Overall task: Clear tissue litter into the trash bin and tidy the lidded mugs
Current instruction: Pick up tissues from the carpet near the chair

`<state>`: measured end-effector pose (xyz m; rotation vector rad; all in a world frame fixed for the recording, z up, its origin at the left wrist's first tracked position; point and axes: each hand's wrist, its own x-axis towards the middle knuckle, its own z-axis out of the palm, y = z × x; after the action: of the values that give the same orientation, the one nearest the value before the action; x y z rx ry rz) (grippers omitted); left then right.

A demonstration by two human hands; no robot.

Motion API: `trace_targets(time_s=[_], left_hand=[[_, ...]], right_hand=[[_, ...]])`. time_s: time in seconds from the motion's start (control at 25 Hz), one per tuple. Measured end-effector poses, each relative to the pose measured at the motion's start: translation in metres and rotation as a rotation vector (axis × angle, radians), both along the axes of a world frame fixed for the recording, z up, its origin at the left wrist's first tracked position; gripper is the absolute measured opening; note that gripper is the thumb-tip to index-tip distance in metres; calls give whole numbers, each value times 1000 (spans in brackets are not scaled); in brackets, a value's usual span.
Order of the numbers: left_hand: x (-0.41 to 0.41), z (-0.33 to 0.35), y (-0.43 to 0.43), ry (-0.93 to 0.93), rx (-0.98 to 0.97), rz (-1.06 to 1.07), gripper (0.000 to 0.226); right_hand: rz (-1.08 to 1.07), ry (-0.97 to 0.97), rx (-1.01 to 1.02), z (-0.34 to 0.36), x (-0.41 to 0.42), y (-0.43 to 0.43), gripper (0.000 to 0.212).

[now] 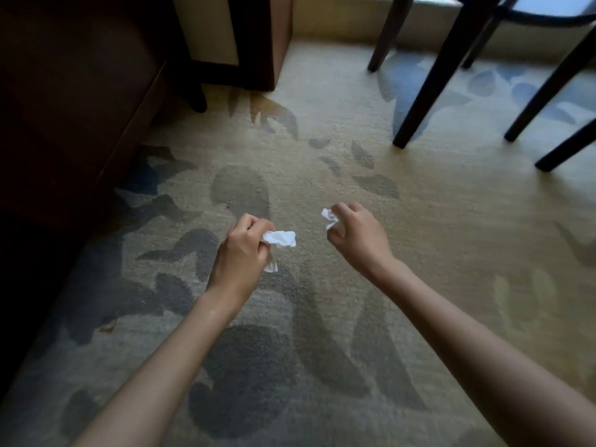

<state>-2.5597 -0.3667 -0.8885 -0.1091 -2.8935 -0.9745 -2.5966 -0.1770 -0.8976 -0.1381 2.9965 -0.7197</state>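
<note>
Both my arms reach out over a patterned carpet. My left hand (240,250) grips a crumpled white tissue (281,238), which sticks out to the right of its curled fingers, with a small end showing below the palm. My right hand (356,232) holds a second crumpled white tissue (329,217) at its fingertips, on the hand's left side. The two hands are held apart above the floor. No trash bin and no lidded mugs are in view.
A dark wooden cabinet (64,108) fills the left side. A beige cabinet panel (254,37) stands at the back. Dark chair legs (429,91) stand at the back right. The beige carpet (451,253) has grey and blue leaf shapes.
</note>
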Motion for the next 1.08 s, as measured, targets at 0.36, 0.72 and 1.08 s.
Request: trace_targets(time_s=[0.36,0.72,1.08], left_hand=[[31,139,39,227,1,-105,19],[121,387,28,338,98,-84,17],[135,674,-11,270,115,83,24]], right_hand=[[-58,146,-21,130,67,24,29],[-14,268,-33,375,134,0,30],[158,285,-48,684,120,-38,31]])
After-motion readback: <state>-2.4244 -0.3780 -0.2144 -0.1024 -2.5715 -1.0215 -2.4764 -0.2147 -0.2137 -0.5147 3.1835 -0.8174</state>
